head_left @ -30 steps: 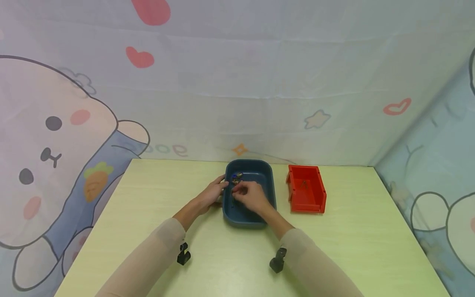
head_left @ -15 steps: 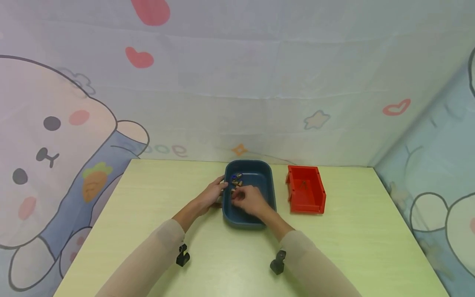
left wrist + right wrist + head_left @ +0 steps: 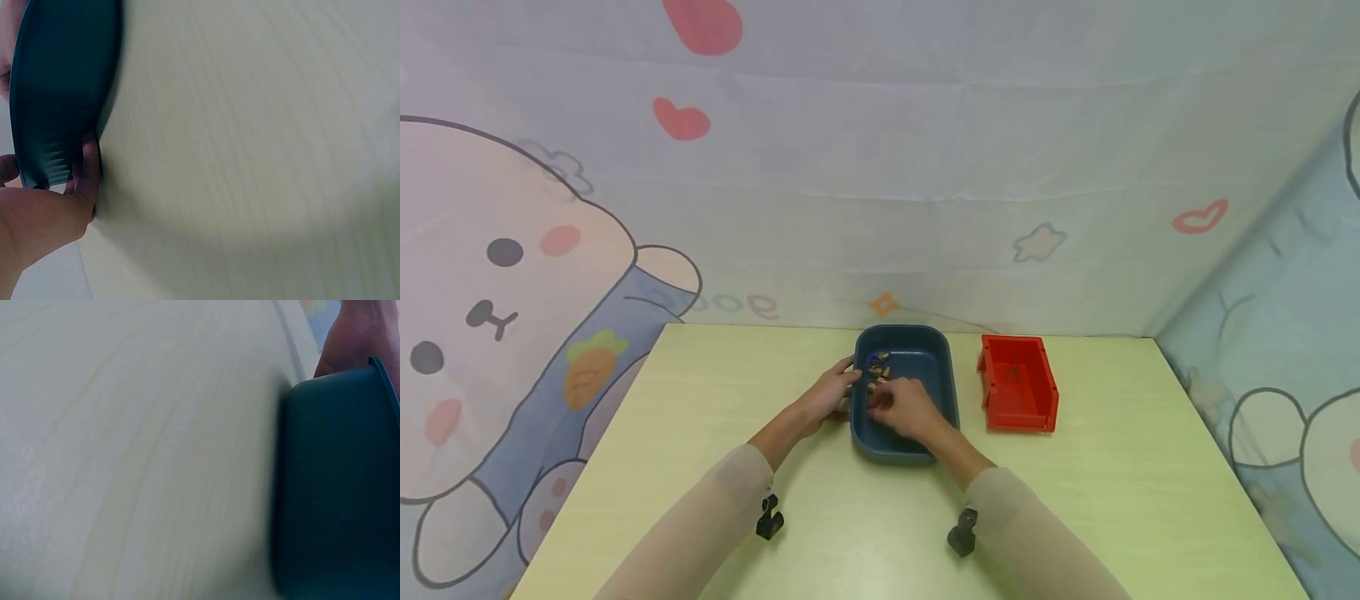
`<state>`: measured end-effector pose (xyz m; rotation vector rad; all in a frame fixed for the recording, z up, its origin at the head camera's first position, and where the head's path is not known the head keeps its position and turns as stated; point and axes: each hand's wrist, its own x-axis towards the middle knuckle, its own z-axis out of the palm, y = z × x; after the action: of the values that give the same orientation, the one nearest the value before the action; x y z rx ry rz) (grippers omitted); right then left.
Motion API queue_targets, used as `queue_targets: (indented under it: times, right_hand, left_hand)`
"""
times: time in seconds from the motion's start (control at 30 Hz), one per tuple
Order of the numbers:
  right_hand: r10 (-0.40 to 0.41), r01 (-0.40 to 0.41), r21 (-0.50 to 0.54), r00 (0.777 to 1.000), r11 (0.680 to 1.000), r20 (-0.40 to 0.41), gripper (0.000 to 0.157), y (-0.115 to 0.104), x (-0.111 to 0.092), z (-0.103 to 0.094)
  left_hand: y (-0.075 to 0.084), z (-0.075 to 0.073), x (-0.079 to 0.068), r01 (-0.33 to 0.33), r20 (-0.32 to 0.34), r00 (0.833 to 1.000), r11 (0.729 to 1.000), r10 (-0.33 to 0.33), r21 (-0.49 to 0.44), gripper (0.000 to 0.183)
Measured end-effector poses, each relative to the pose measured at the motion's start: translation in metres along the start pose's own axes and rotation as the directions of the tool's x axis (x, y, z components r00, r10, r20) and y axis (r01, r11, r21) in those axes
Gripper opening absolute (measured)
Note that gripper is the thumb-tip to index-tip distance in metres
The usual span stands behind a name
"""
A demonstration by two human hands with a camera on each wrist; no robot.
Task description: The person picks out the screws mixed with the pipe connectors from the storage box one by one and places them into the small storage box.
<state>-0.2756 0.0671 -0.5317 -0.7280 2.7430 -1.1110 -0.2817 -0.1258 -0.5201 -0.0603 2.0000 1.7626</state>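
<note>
A dark blue plastic bin (image 3: 942, 446) stands on the table, several small brass-coloured fittings (image 3: 883, 373) lying along its left side. My left hand (image 3: 826, 396) grips the bin's left wall, thumb at the rim and fingers against the outside; the left wrist view shows the left hand (image 3: 50, 215) around that wall. Inside the bin, my right hand (image 3: 906, 407) is lowered with curled fingers close to the fittings. Its fingertips are too small to show whether they pinch anything. In the right wrist view, the bin's wall (image 3: 337, 487) hides the work.
To the right of the blue bin stands a red open-front bin (image 3: 1021, 404) with a small brass-coloured piece (image 3: 1014, 372) inside. The pale wood-grain table (image 3: 1120, 467) reaches back to a printed cloth (image 3: 880, 200).
My right hand has lowered slightly toward the near end within the blue bin, and more of the brass-coloured fittings show beside it. My left hand keeps its grip on the bin.
</note>
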Motion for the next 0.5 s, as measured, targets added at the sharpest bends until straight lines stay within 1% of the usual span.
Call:
queue_targets:
  times: [0.27, 0.5]
  right_hand:
    - [-0.014, 0.014, -0.009, 0.999, 1.0, 0.029, 0.009, 0.0, 0.0024, 0.004]
    - [-0.045, 0.049, -0.078, 0.998, 0.996, 0.049, 0.011, 0.0021, 0.0057, 0.0088]
  left_hand:
    - [-0.0018, -0.0008, 0.002, -0.006, -0.004, 1.0, 1.0, 0.006, -0.001, 0.061]
    - [-0.0021, -0.0007, 0.0022, -0.006, -0.002, 1.0, 1.0, 0.006, -0.007, 0.061]
